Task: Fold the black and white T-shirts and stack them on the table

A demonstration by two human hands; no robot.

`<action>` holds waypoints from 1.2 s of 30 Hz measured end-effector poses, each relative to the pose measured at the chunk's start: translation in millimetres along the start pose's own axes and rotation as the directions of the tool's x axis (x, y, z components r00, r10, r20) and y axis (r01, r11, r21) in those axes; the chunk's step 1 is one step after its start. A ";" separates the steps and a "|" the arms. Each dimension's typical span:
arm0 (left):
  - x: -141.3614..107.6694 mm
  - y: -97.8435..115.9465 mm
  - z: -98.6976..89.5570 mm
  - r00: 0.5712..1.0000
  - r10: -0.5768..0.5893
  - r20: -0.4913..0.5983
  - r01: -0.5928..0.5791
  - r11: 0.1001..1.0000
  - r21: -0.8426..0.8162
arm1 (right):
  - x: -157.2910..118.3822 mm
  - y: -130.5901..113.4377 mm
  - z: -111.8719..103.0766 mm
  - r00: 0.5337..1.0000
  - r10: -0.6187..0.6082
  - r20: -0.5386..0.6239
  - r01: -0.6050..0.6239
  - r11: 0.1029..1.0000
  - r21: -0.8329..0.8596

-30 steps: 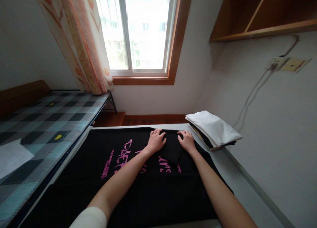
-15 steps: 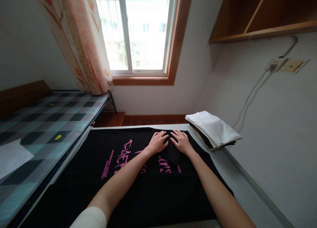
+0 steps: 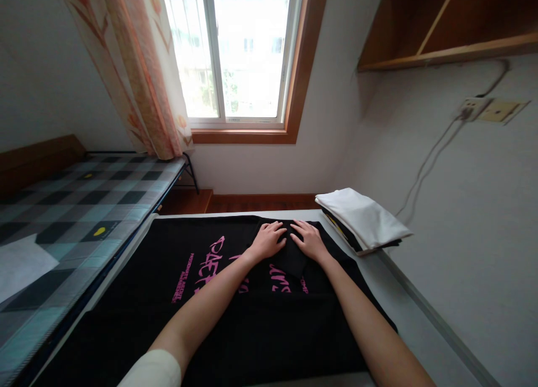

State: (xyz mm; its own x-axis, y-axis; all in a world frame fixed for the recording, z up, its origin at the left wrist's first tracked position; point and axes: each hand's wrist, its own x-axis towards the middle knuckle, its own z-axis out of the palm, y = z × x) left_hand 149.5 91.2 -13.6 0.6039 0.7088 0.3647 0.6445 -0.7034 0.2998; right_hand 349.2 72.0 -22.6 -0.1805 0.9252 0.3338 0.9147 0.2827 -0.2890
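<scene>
A black T-shirt (image 3: 260, 331) with pink lettering lies spread over the white table (image 3: 403, 297). Near its far edge, a folded-over flap of the black fabric, apparently a sleeve (image 3: 290, 263), covers part of the lettering. My left hand (image 3: 269, 240) rests flat on the cloth at the left of this flap, fingers spread. On its right side my right hand (image 3: 309, 241) lies palm down, also with fingers apart. Both hands press on the fabric without gripping it. My forearms hide parts of the print.
A stack of folded clothes (image 3: 363, 219), white on top, sits at the table's far right by the wall. On the left is a bed with a checked mattress (image 3: 117, 207) and a white sheet (image 3: 25, 263) on it. A wooden shelf (image 3: 462, 50) hangs at upper right.
</scene>
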 end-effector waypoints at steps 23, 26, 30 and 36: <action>0.3 -8.0 -5.3 0.991 -0.114 -0.065 0.123 0.982 0.142 | -0.3 -3.7 -3.5 1.000 0.008 0.001 -0.008 1.000 0.000; 0.1 -8.1 -5.9 0.991 -0.110 -0.070 0.118 0.986 0.117 | -0.6 -4.5 -4.3 1.000 0.012 0.004 -0.012 1.000 0.000; 0.9 -8.2 -8.1 0.990 -0.123 -0.066 0.128 0.988 0.085 | -0.8 -5.0 -5.2 1.000 0.013 -0.002 -0.013 1.000 0.007; 2.8 -19.7 -16.9 0.977 -0.211 -0.042 0.214 0.973 0.087 | -0.8 -3.8 -4.2 1.000 0.013 -0.010 -0.012 1.000 0.009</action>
State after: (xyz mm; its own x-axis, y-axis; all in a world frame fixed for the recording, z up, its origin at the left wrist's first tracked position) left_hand 130.7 106.2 -3.6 0.4340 0.8386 0.3294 0.7973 -0.5277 0.2929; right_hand 347.4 69.1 -18.0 -0.1655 0.9262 0.3389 0.9136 0.2733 -0.3010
